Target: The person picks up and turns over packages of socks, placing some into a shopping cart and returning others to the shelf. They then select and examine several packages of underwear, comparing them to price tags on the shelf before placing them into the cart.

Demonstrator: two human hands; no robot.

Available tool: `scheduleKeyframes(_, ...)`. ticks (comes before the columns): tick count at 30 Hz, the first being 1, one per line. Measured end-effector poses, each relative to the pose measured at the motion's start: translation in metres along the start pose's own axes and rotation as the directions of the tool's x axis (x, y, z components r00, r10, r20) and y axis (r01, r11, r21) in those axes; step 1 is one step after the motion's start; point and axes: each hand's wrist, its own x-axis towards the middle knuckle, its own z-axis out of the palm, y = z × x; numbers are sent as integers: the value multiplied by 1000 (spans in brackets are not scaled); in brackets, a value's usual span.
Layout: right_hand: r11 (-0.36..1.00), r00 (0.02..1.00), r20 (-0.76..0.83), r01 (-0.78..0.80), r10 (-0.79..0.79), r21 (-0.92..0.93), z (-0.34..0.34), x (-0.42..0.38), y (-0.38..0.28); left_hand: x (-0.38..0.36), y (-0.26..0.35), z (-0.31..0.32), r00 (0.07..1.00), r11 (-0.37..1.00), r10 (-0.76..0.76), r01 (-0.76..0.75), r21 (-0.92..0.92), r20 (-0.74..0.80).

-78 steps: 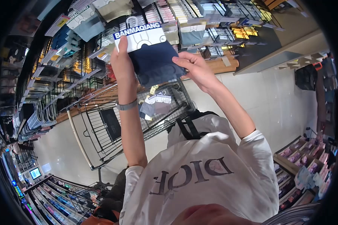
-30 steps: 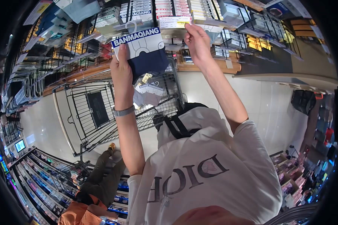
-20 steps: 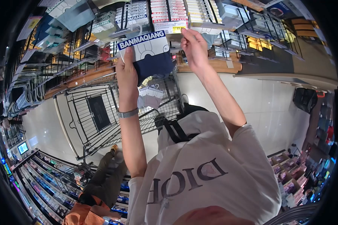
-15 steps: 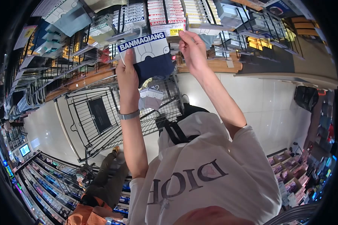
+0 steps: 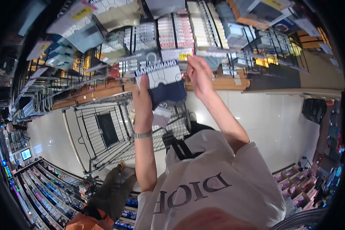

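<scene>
Two hands: both raised in front of the display rack (image 5: 203, 27), the landmark for every place below.
Left hand (image 5: 142, 99): closed around the lower left edge of the navy garment pack (image 5: 165, 83), thumb lying up its front, a grey wristband (image 5: 142, 135) on the wrist beneath.
Navy garment pack: held up just below the rack's hanging rows; white header card on top with blue lettering, dark navy fabric below, tilted slightly to the right.
Right hand (image 5: 198, 76): beside the pack's right edge, fingertips drawn together at the yellow price tag (image 5: 184, 56) on the rack's lower rail; whether they actually pinch the tag I cannot tell.
Display rack: rows of carded packs in white, red, grey and blue hang on hooks, spreading left and right above both hands.
Shopping cart (image 5: 103, 130): black wire cart standing on the pale floor below the rack, directly under the left forearm.
Second pack (image 5: 161, 115): a smaller greyish carded pack lying in the cart's basket, below the held one.
Black strap (image 5: 180, 147): runs over the person's white printed T-shirt (image 5: 203, 188), below the cart.
Another person (image 5: 103, 199): dark trousers and an orange top, well below the rack, beyond the cart's far end.
</scene>
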Motion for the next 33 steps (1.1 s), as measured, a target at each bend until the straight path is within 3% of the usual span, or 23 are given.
scheduleKeyframes(5,999,999,-22,-37,37,-6,6,-12,-5,-31,6,6,994,993,-7,-6,-120,-107)
scheduleKeyframes(8,987,968,-227,78,-108,-138,12,-31,-2,-51,33,9,992,982,-2,-22,-188,-126)
scheduleKeyframes(11,926,944,-9,321,-329,-198,39,-50,-26,-69,59,13,976,973,93,-131,-190,-194)
scheduleKeyframes(12,930,944,126,325,-306,-170,54,-55,-45,-76,72,20,966,960,110,-164,-225,-234)
scheduleKeyframes(14,914,900,241,395,-364,-96,95,-57,-82,-83,81,21,951,954,141,-204,-218,-274)
scheduleKeyframes(16,869,875,214,469,-434,-157,138,-54,-110,-91,87,17,951,946,166,-228,-229,-262)
scheduleKeyframes(19,870,825,366,487,-430,-77,167,-40,-131,-104,89,15,952,938,191,-249,-241,-239)
scheduleKeyframes(25,888,868,295,446,-400,-107,176,-35,-135,-119,96,18,938,941,208,-270,-206,-278)
scheduleKeyframes(33,893,866,326,436,-380,-116,171,-32,-139,-122,106,24,921,926,258,-322,-198,-292)
